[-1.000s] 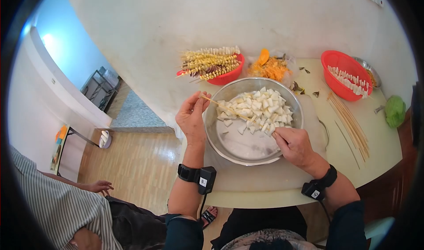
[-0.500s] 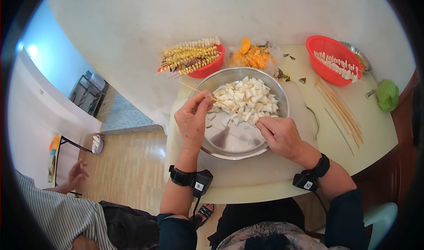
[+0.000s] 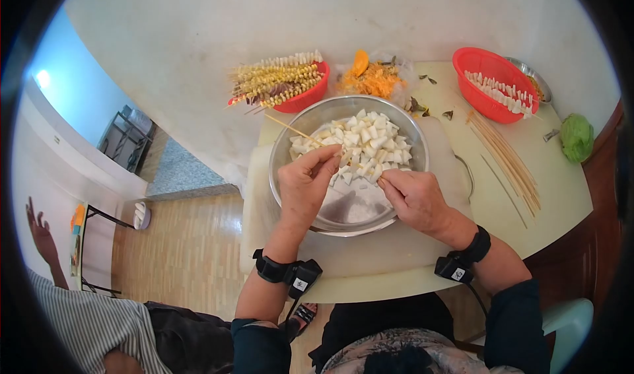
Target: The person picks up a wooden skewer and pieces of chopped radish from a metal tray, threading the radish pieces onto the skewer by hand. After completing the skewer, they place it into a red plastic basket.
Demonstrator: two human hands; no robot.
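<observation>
My left hand (image 3: pixel 309 179) is closed in a pinch on a thin bamboo skewer (image 3: pixel 290 129), whose bare end sticks out to the upper left. Its fingertips are over a heap of white, wedge-cut chunks (image 3: pixel 373 136). My right hand (image 3: pixel 416 199) is closed too, at the lower right of the heap, in line with the skewer and seeming to grip its other end; fingers and chunks partly hide that stretch. Beneath both hands, the chunks lie in a wide steel basin (image 3: pixel 421 143); part of its shiny bottom shows at the front.
Filled skewers lie across a red basket (image 3: pixel 310 98); another red basket (image 3: pixel 472 64) holds white ones. Orange shreds (image 3: pixel 373 80) lie at the back. Loose bamboo skewers (image 3: pixel 508 159) and a green vegetable (image 3: pixel 576 138) are on the right. Another person's hand (image 3: pixel 43 235) is raised at left.
My left hand has moved right and slightly down along the skewer, closer to my right hand, which stays almost in place. The other person's hand at left has risen.
</observation>
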